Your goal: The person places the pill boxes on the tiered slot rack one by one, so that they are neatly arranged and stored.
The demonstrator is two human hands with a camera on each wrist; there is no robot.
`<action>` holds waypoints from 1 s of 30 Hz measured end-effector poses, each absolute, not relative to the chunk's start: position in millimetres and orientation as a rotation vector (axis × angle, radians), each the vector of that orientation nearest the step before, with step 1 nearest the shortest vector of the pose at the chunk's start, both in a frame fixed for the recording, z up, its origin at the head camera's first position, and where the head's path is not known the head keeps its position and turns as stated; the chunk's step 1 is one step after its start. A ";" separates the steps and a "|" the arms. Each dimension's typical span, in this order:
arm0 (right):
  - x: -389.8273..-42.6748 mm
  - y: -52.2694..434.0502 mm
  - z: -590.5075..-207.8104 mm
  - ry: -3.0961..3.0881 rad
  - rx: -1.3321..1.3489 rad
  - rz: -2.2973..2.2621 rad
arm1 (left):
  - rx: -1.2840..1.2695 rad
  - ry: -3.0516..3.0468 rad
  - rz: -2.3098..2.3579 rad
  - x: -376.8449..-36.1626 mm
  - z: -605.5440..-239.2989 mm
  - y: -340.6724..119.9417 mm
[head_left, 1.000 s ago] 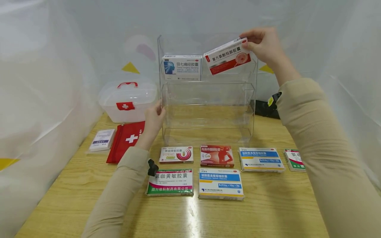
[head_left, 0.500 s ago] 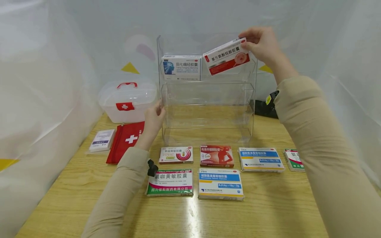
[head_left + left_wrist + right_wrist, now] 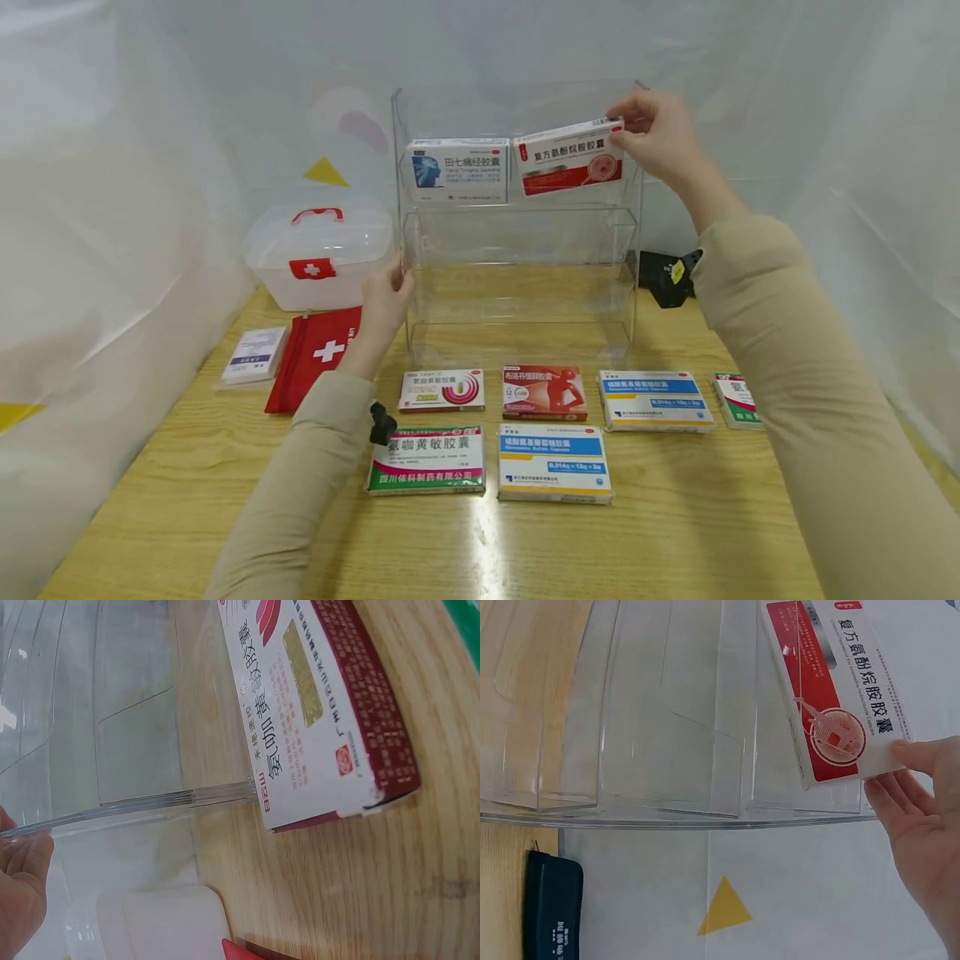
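Note:
A clear acrylic display rack (image 3: 525, 218) with several tiers stands on the table. My right hand (image 3: 663, 142) pinches the right end of a red and white medicine box (image 3: 572, 160) at the top tier. The box is tilted, its right end higher; in the right wrist view its lower part (image 3: 821, 742) sits behind the tier's clear front. Beside it, a white and blue medicine box (image 3: 459, 172) stands upright in the same tier. My left hand (image 3: 385, 304) grips the rack's left side edge; the left wrist view shows fingers and thumb (image 3: 22, 881) around that panel.
In front of the rack lie several medicine boxes, among them a red one (image 3: 544, 393) and a green and white one (image 3: 427, 461). A first-aid case (image 3: 322, 250) and red pouch (image 3: 311, 358) sit left. A black pouch (image 3: 663, 279) lies behind right.
My right hand has lowered the right end of the red and white box, so it is less tilted and sits deeper in the top tier. The left hand keeps its grip on the rack.

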State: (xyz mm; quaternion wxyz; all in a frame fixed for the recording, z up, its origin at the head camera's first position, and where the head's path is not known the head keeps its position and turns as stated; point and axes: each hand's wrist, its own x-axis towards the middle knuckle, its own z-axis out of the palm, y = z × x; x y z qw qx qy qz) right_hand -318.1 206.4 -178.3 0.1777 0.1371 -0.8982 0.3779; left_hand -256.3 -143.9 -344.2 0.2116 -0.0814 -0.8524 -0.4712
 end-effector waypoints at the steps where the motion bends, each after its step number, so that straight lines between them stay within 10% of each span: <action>1: -318.0 206.0 -178.9 -2.548 0.379 1.053 | -0.228 -2.367 -1.307 -256.4 -344.3 -143.9; 30: -305.9 178.6 -179.9 -2.791 0.329 0.548 | -0.265 -2.340 -1.312 -256.7 -344.2 -145.3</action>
